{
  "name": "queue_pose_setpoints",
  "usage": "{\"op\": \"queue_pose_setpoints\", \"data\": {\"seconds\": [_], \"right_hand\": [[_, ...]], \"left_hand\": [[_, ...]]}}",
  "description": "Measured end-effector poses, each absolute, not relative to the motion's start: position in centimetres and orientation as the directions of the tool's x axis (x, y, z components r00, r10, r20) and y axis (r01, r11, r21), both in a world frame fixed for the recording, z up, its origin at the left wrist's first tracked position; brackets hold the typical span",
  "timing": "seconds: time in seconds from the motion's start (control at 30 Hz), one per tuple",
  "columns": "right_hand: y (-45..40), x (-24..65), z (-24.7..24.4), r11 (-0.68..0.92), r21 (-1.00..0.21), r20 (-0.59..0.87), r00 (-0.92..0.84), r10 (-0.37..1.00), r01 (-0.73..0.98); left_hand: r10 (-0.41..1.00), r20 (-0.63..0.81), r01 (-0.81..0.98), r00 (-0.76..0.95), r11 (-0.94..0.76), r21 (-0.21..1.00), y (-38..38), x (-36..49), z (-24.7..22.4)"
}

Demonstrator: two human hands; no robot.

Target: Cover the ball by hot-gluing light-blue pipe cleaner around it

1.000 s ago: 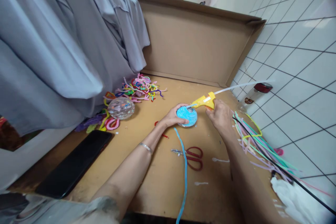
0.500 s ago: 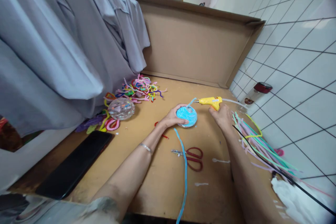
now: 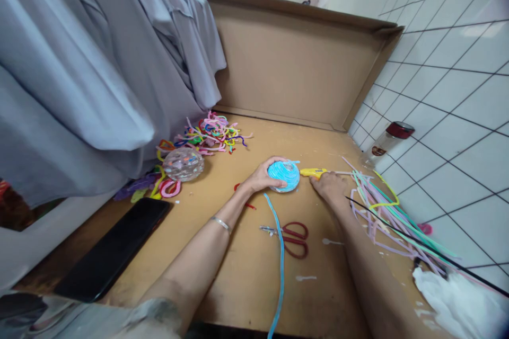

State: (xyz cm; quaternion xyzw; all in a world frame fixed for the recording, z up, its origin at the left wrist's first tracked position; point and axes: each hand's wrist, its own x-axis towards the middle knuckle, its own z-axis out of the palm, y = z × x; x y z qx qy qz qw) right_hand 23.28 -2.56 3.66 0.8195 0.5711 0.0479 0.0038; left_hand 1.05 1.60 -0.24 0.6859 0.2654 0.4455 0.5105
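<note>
My left hand (image 3: 267, 175) is wrapped round the left side of a ball covered in blue pipe cleaner (image 3: 284, 176), a short blue end sticking out at its top. Just right of the ball, my right hand (image 3: 329, 185) grips a yellow glue gun (image 3: 313, 172), low over the table, its tip hidden or very close to the ball; a glue stick trails from its back. Nearer to me, a loose blue pipe cleaner (image 3: 281, 265) runs down to the table's front edge, across red-handled scissors (image 3: 292, 238).
A clear plastic ball (image 3: 183, 164) and a heap of coloured pipe cleaners (image 3: 214, 132) lie at left, beside a black phone (image 3: 115, 249). At right are straight pipe cleaners (image 3: 392, 217), a black cord, a clear bottle (image 3: 387, 143) and white tissue (image 3: 457, 296). Cardboard (image 3: 294, 63) stands behind.
My right hand has lowered the glue gun toward the table, and the gun has turned in the grip. The blue end on top of the ball now lies flatter. My left hand barely moved.
</note>
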Motion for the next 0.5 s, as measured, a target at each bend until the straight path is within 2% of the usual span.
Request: {"op": "queue_pose_setpoints", "data": {"seconds": [0.1, 0.17, 0.27, 0.37, 0.43, 0.5], "right_hand": [[-3.0, 22.5, 4.9, -0.292, 0.107, 0.171, 0.271, 0.947, 0.950], [-3.4, 21.8, 6.2, -0.169, 0.011, 0.259, 0.161, 0.952, 0.986], [-4.4, 20.5, 8.2, 0.221, -0.211, 0.437, -0.111, 0.893, 0.952], [-5.5, 19.2, 9.7, 0.485, -0.240, 0.553, -0.292, 0.781, 0.841], [-6.0, 18.6, 10.0, 0.542, -0.217, 0.581, -0.338, 0.740, 0.812], [-6.1, 18.4, 9.9, 0.529, -0.204, 0.575, -0.336, 0.746, 0.824]], "left_hand": [[0.819, 0.339, -0.093, 0.463, -0.335, 0.938, 1.6, 1.0, -0.2], [0.819, 0.340, -0.086, 0.463, -0.341, 0.936, 1.5, 1.0, -0.1], [0.818, 0.344, -0.069, 0.462, -0.354, 0.933, 1.4, 1.1, 0.1], [0.810, 0.362, -0.061, 0.461, -0.378, 0.924, 1.0, 1.2, 0.7], [0.804, 0.378, -0.042, 0.459, -0.405, 0.913, 0.7, 1.3, 1.0], [0.799, 0.386, -0.022, 0.462, -0.424, 0.905, 0.6, 1.3, 1.2]]}}
